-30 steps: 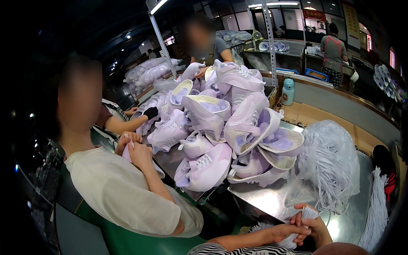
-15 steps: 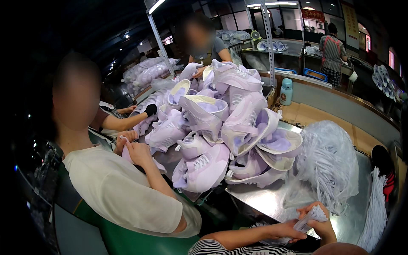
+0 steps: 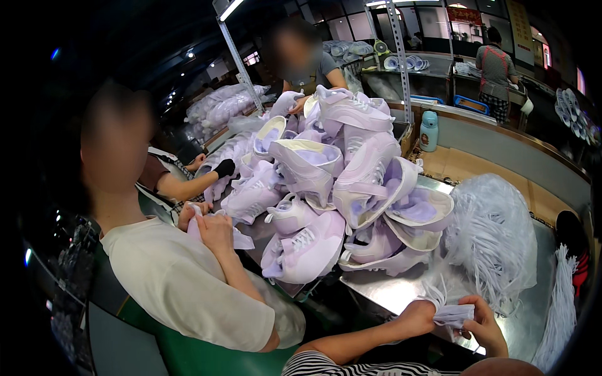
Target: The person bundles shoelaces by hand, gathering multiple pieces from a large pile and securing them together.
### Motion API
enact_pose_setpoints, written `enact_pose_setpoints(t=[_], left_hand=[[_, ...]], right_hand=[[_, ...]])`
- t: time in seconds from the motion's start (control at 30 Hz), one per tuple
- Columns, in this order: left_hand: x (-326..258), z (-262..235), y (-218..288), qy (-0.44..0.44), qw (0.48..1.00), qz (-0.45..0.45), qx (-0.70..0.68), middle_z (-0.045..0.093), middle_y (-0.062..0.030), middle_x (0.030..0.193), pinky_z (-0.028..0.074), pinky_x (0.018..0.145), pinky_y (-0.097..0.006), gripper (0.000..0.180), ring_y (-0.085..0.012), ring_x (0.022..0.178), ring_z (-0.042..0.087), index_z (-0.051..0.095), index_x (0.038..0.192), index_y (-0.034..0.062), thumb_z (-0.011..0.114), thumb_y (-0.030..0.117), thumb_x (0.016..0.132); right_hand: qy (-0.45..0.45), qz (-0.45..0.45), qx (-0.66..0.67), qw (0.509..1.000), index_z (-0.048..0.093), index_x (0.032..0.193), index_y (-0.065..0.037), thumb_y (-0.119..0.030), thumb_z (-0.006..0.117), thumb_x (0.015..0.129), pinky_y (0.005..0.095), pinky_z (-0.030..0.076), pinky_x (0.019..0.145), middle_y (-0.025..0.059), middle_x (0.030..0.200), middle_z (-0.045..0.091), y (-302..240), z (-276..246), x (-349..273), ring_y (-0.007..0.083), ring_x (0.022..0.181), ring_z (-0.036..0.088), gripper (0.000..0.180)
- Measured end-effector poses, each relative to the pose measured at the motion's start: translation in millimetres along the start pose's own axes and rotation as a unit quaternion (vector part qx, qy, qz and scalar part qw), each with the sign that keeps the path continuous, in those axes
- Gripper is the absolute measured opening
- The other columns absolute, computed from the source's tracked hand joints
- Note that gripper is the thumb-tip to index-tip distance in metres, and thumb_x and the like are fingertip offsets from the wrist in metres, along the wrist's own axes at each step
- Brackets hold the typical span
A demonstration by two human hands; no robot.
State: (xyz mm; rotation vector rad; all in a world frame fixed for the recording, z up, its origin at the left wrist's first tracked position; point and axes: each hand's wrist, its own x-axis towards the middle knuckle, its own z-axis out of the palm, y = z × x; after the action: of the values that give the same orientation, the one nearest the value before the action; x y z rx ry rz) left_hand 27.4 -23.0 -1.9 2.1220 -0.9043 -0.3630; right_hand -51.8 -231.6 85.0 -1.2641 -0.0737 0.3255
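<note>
A bundle of white shoelaces (image 3: 453, 315) is stretched between my two hands, low in the picture above the near edge of the metal table. My left hand (image 3: 416, 318) is closed round one part of it, and loose lace ends fan up above the fist. The other end sits between the thumb and fingers of my right hand (image 3: 486, 327). Beyond them lies a clear plastic bag (image 3: 492, 235) full of white laces. A large heap of pale lilac shoes (image 3: 370, 178) rises to its left, several of them with white laces in.
At my left a co-worker in a cream shirt (image 3: 188, 276) handles a lilac shoe piece. Other people work beyond the heap. A light blue bottle (image 3: 429, 131) stands at the back by a metal post (image 3: 401, 69). More laces (image 3: 558, 313) hang at the right edge.
My hands have turned the lace bundle from slanting to nearly level, and loose ends now stick up by my left hand. The view has shifted slightly.
</note>
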Motion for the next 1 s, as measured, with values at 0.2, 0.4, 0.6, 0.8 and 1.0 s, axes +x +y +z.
enact_pose_setpoints(t=[0.2, 0.4, 0.6, 0.8, 1.0], left_hand=[[-4.5, -23.6, 15.9, 0.102, 0.992, -0.056, 0.047, 0.065, -0.0232, 0.079, 0.05, 0.068, -0.048, 0.026, -0.0403, 0.078, 0.064, 0.062, 0.089, -0.0021, 0.065, 0.016, 0.071], [-8.1, -27.8, 4.5, 0.131, 0.98, 0.08, 0.126, 0.063, -0.0168, 0.077, 0.05, 0.064, -0.044, 0.034, -0.0364, 0.074, 0.064, 0.06, 0.097, 0.0008, 0.066, 0.023, 0.072], [2.2, -20.2, -11.5, 0.183, 0.961, 0.059, 0.2, 0.064, -0.0151, 0.081, 0.05, 0.067, -0.042, 0.021, -0.0355, 0.079, 0.064, 0.061, 0.093, 0.0038, 0.061, 0.02, 0.079], [5.1, -32.3, -18.7, 0.252, 0.96, 0.024, 0.118, 0.067, -0.0186, 0.089, 0.051, 0.07, -0.044, 0.024, -0.0388, 0.083, 0.064, 0.058, 0.108, 0.0062, 0.058, 0.016, 0.086], [4.9, -65.2, -2.0, 0.246, 0.966, -0.075, 0.005, 0.065, -0.022, 0.083, 0.048, 0.068, -0.049, 0.035, -0.0431, 0.082, 0.062, 0.053, 0.11, 0.0102, 0.066, 0.027, 0.082]], right_hand=[[0.002, 0.027, 0.011, 1.0, 0.043, 0.132, 0.001, -0.008, 0.063, 0.089, 0.0301, 0.056, 0.067, 0.0125, 0.11, 0.062, 19.8, 12.3, 12.9, 0.0201, 0.089, 0.066, 0.048], [-0.083, 0.055, -0.019, 0.995, 0.037, 0.138, -0.004, 0.0, 0.066, 0.087, 0.0316, 0.053, 0.082, 0.0106, 0.113, 0.059, 12.7, 28.7, 9.9, 0.0177, 0.096, 0.062, 0.059], [-0.268, 0.2, -0.036, 0.942, 0.037, 0.133, -0.007, -0.009, 0.058, 0.096, 0.0266, 0.049, 0.072, 0.0108, 0.094, 0.062, 26.2, 39.3, 8.9, 0.0163, 0.083, 0.062, 0.042], [-0.195, 0.022, -0.046, 0.979, 0.058, 0.118, -0.002, -0.015, 0.059, 0.097, 0.0295, 0.046, 0.082, 0.0149, 0.104, 0.061, 16.4, 42.9, -8.0, 0.0202, 0.093, 0.059, 0.025], [-0.108, -0.113, -0.197, 0.968, 0.068, 0.089, 0.001, -0.017, 0.065, 0.091, 0.0307, 0.049, 0.081, 0.011, 0.104, 0.056, 20.9, 21.7, -29.2, 0.021, 0.097, 0.059, 0.019]])
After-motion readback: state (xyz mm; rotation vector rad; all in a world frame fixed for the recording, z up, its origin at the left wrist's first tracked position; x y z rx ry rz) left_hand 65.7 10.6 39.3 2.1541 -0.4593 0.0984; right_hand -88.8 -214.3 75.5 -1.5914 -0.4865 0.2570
